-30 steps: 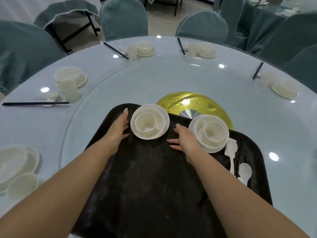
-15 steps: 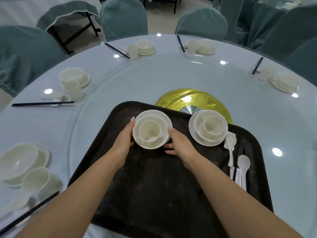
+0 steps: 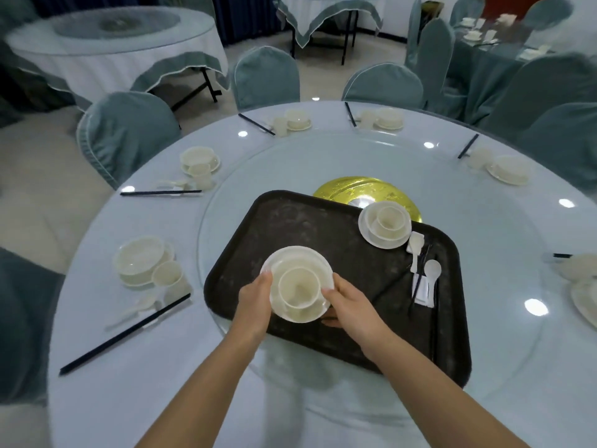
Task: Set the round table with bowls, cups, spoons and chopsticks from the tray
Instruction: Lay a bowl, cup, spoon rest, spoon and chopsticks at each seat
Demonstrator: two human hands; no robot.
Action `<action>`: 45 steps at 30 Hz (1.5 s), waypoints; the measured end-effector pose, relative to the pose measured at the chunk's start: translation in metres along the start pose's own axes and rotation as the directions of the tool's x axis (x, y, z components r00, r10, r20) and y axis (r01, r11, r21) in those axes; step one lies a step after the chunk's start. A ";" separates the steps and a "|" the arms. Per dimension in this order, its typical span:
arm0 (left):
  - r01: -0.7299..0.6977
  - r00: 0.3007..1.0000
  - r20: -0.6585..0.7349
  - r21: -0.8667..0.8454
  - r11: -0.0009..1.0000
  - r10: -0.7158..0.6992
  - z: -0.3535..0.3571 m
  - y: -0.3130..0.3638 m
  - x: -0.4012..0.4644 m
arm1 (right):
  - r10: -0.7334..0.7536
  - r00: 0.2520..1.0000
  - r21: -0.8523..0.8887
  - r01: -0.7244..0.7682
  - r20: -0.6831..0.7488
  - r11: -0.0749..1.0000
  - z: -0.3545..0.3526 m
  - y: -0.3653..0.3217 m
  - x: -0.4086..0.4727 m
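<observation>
Both hands grip one stacked set, left hand (image 3: 255, 294) and right hand (image 3: 347, 302) clasping its plate (image 3: 296, 282) rim over the tray (image 3: 323, 227); cup (image 3: 298, 287) nested inside. Second set (image 3: 385, 228), spoons (image 3: 431, 273) at tray's far right; tray on table (image 3: 500, 221).

**Person's body, head view: two bare forearms and hands**

Left hand (image 3: 255, 294): bare, no glove, no ring or bracelet visible. Fingernail at the tip of one finger, pale and trimmed fairly short. Wrist uncovered.

Left forearm (image 3: 206, 376): bare along the whole visible length down to the lower frame edge; no sleeve, cuff, watch or band showing.

Right hand (image 3: 350, 303): bare, no glove, no jewellery visible. Pale nail visible on one fingertip. Knuckles and back of hand unmarked.

Right forearm (image 3: 429, 386): bare to the frame edge; no sleeve, watch or strap in view.

Clothing: none within the frame.
</observation>
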State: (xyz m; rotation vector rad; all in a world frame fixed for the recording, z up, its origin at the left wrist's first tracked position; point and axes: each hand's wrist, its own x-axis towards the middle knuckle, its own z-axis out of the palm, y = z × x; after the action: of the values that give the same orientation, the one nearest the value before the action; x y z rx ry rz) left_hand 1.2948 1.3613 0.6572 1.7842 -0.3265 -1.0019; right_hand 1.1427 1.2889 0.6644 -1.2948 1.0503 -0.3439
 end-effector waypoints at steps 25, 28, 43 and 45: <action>0.158 0.987 -0.033 0.045 0.986 -0.156 -0.109 -0.169 -0.176 | 0.214 0.974 -0.102 -0.206 0.074 0.973 0.101 0.156 -0.154; 0.188 0.982 -0.016 0.007 0.982 -0.188 -0.116 -0.182 -0.176 | 0.254 0.964 -0.058 -0.250 0.076 0.966 0.107 0.162 -0.154; 0.140 0.988 0.067 -0.001 0.990 -0.140 -0.132 -0.204 -0.162 | 0.236 0.972 -0.013 -0.236 -0.004 0.972 0.130 0.182 -0.138; 0.121 0.990 0.065 0.001 0.993 -0.121 -0.133 -0.202 -0.158 | 0.235 0.972 -0.024 -0.235 -0.015 0.972 0.133 0.181 -0.134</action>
State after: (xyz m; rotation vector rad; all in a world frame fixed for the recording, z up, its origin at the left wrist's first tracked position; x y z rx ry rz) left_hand 1.2526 1.6356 0.5754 1.7884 -0.2594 -1.1479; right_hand 1.1171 1.5226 0.5498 -1.1768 1.2075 -0.1589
